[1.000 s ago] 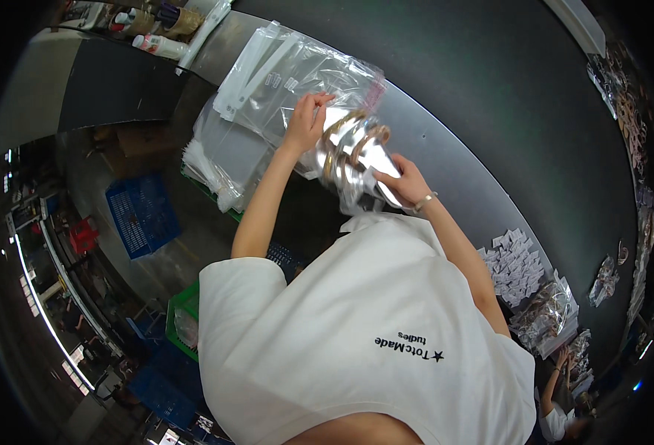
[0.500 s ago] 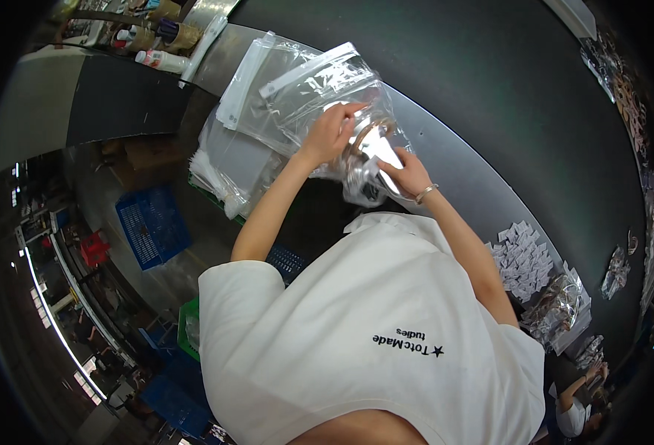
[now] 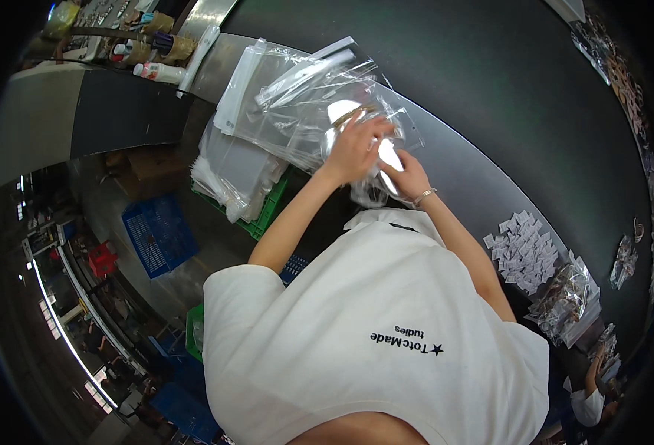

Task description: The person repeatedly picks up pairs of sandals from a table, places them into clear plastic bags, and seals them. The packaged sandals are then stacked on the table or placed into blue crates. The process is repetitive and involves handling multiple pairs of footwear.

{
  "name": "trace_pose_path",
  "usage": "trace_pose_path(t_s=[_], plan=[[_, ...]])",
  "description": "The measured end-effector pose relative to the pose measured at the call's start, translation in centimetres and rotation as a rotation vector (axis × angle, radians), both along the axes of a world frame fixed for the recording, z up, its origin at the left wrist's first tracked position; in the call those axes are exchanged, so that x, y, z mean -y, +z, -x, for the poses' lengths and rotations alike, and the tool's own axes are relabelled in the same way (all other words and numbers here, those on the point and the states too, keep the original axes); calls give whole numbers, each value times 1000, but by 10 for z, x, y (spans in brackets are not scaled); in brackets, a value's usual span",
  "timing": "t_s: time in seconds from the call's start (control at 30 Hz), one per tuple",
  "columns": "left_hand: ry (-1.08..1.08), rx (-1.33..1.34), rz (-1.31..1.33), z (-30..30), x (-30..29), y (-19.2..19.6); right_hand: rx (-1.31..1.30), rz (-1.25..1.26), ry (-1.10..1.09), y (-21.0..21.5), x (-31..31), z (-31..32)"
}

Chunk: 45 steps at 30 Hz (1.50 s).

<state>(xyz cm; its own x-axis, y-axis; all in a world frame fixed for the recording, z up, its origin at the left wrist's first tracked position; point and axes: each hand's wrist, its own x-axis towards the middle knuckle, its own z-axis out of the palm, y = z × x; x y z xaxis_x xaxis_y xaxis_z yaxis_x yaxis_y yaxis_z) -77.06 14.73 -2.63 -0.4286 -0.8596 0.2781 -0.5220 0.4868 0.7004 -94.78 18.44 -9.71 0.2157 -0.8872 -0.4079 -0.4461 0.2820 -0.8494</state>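
On the metal strip at the belt's edge lies a shiny silver item [image 3: 390,156] with brownish parts, wrapped in clear plastic; its kind I cannot make out. My right hand [image 3: 410,178] grips its near right side, thumb over the shiny face. My left hand [image 3: 359,148] lies over its left side, fingers stretched out and slightly blurred, touching the plastic. Beneath and beyond are flat clear plastic bags [image 3: 297,122] with white top strips, fanned to the left. A thicker stack of clear bags [image 3: 230,174] hangs over a green crate [image 3: 267,215].
A dark conveyor belt [image 3: 490,89] curves along the far side. To the right lie a heap of small white tags [image 3: 521,252] and a pile of bagged items [image 3: 564,300]. A white bottle [image 3: 160,72] stands far left; a blue crate [image 3: 160,233] sits on the floor. Another person's arm [image 3: 592,378] shows lower right.
My left hand has moved right and nearer, over the shiny item. The top clear bag has shifted and creased. My right hand has kept its grip in nearly the same place.
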Motion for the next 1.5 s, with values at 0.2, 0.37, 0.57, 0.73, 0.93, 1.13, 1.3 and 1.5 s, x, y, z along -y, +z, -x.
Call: trace_pose_path(t_s=[0.2, 0.37, 0.57, 0.73, 0.93, 1.13, 1.3, 1.5], plan=[[-218, -40, 137, 67, -6, 32, 154, 284, -224, -20, 26, 19], [61, -156, 139, 77, -6, 58, 347, 241, -614, 75, 47, 51], [-223, -159, -573, 108, -33, 14, 369, 357, -982, 116, 59, 76], [-282, -491, -766, 109, -13, 39, 367, 459, -1060, 105, 51, 100], [-51, -965, -1442, 139, -23, -39, 227, 170, -938, -1, 1, 135], [-176, -940, -1488, 136, -37, -69, 186, 260, -696, -30, -48, 165], [106, -841, -1383, 160, -24, -75, -343, 527, -576, -33, -17, 182], [182, -582, -1294, 140, -46, -96, -917, 613, -172, 12, -32, 134]])
